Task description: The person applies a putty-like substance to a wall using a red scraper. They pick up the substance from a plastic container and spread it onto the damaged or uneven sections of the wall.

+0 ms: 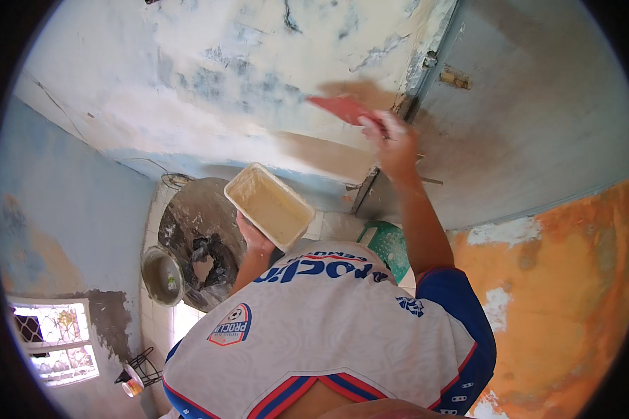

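My right hand (393, 143) is raised and closed around a red putty knife (341, 108), its blade pointing left against or just off the patchy wall (210, 98); the exact contact I cannot tell. Low in front of my body, my left hand (255, 236) grips a pale rectangular tub (297, 230) from its left side and below. Cream-coloured putty (265, 202) coats the inside of the tub. Pale smears and a damp-looking brownish band lie on the wall beneath the putty knife.
A grey door-like panel (524, 119) adjoins the wall at right, beside an orange wall (559, 279). At lower left, a round dark surface (189, 199) bears a black plastic bag (222, 262) and a bucket (162, 276). A green stool (388, 248) stands beyond my torso. A window (56, 342) is at far left.
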The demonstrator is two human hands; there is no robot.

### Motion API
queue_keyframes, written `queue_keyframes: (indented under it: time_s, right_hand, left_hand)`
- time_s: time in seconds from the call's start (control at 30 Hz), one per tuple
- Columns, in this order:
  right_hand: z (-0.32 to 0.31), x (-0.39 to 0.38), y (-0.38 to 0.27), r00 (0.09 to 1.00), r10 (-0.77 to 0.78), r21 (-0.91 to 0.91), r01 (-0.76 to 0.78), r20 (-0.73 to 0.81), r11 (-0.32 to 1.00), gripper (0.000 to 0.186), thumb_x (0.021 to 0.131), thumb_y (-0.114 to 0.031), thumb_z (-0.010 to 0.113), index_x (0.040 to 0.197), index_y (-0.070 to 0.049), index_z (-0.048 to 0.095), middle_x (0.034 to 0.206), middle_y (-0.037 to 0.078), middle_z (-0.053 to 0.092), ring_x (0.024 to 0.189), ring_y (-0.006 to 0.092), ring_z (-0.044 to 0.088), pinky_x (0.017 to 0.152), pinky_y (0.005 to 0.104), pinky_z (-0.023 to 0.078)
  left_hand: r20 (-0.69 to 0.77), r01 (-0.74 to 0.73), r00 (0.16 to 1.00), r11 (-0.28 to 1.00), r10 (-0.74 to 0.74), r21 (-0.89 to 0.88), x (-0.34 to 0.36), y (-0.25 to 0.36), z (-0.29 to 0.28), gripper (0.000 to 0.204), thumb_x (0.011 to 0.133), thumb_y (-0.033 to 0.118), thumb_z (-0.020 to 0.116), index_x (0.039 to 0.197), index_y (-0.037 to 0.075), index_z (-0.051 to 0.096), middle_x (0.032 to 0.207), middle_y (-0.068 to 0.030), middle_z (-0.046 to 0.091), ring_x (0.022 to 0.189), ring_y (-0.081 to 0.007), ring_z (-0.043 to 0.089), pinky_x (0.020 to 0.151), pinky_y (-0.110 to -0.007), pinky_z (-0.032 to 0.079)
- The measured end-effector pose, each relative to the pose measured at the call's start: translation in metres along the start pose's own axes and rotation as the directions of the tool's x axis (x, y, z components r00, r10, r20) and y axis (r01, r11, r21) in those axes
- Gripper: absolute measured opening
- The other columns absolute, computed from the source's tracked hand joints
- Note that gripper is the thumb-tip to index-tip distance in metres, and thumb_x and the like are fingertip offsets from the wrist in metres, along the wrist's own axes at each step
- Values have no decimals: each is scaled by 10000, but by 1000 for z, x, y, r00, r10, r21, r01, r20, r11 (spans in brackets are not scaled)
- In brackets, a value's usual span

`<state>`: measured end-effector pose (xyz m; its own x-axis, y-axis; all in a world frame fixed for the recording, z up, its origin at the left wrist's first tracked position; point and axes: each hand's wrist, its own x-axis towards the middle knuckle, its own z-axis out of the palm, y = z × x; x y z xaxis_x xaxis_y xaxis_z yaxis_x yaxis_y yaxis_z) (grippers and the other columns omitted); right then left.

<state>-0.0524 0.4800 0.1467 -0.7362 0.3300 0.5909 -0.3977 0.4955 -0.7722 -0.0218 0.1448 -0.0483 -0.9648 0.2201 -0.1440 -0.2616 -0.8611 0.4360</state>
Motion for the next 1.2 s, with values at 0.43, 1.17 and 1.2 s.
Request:
queue_keyframes:
  time_s: [0.43, 1.17, 1.2]
  right_hand:
    - [1, -3, -9, 981, -161, -114, 149, -106, 982, 275, 985, -225, 741, 1145, -3, 715, 885, 82, 764, 764, 137, 726, 706, 280, 566]
    - [156, -86, 110, 925, 142, -305, -30, 353, 952, 153, 914, -168, 703, 939, -18, 689, 903, 202, 710, 853, 424, 677, 763, 493, 536]
    - [156, -79, 115, 924, 195, -364, -66, 328, 929, 182, 944, -204, 686, 948, -22, 693, 890, 212, 708, 858, 432, 680, 763, 500, 534]
  left_hand:
    - [-172, -34, 985, 999, 26, -41, -7, 2, 0, 683, 1009, 617, 355, 1458, 133, 531, 1433, -116, 577, 1298, -352, 559, 1111, -505, 445]
    - [-291, -173, 947, 981, 140, -93, -33, 30, -45, 676, 1010, 599, 352, 1474, 135, 515, 1449, -104, 574, 1329, -343, 544, 1128, -495, 440]
    - [-282, -171, 949, 982, 143, -76, -31, 33, -48, 679, 1011, 599, 348, 1480, 136, 510, 1457, -106, 568, 1336, -345, 540, 1130, -498, 438]
